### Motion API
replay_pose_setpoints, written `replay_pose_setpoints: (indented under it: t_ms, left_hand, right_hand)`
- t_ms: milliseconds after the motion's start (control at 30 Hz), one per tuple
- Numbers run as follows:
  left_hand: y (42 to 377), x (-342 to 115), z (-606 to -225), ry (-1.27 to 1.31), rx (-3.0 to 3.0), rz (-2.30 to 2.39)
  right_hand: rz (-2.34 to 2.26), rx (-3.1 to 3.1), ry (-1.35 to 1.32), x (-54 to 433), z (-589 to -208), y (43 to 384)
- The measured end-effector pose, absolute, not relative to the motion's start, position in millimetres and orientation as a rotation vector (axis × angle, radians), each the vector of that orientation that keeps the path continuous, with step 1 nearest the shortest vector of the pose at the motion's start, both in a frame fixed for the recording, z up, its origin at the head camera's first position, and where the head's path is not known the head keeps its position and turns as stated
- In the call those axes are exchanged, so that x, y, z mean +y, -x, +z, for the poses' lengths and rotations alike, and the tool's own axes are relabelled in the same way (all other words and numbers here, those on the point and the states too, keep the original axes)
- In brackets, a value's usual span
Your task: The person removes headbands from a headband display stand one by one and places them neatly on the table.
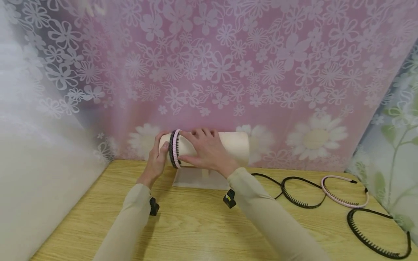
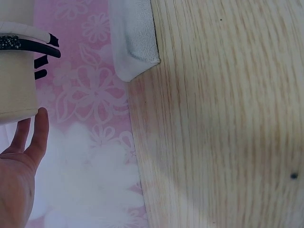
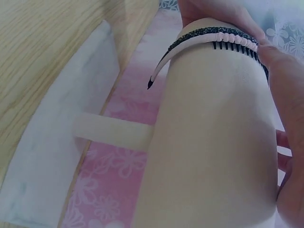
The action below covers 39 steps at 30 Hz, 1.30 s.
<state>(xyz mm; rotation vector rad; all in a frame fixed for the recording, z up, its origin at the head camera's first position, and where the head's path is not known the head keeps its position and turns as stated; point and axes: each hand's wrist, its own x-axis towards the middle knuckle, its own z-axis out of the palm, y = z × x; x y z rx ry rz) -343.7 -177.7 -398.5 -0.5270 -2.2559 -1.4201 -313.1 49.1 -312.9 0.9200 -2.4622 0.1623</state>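
A cream cylindrical headband stand [image 1: 233, 146] lies level on a short post above its flat base [image 1: 187, 179]. Around the roll's left end sit a dark glittery headband [image 3: 202, 33] and, right beside it, a pink ruffled headband [image 3: 232, 37] with black comb teeth. My left hand [image 1: 155, 161] grips that end, thumb in front near the dark band and the other fingers behind. Over the middle of the roll spreads my right hand [image 1: 209, 150]. Its thumb and index finger press at the pink band's right edge; the remaining fingers rest along the top and back.
On the wooden table [image 1: 196, 224], to the right, lie several more headbands, including a pink headband [image 1: 346, 203] and a black headband [image 1: 369, 243] with comb teeth. A flowered pink curtain [image 1: 209, 65] hangs close behind the stand. Pale curtains flank both sides.
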Motion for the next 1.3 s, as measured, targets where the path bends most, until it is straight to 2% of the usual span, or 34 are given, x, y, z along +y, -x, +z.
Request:
replay_pose_setpoints:
  t_ms: [800, 1300]
  left_hand:
    - [342.3, -177.2, -401.2, 0.546, -2.260, -1.427]
    - [345.4, -177.5, -399.4, 0.517, -2.254, -1.417]
  right_hand:
    - [-0.036, -2.517, -0.776, 31.2, -311.7, 318.9]
    - [0.256, -2.571, -0.765, 35.7, -304.7, 319.6]
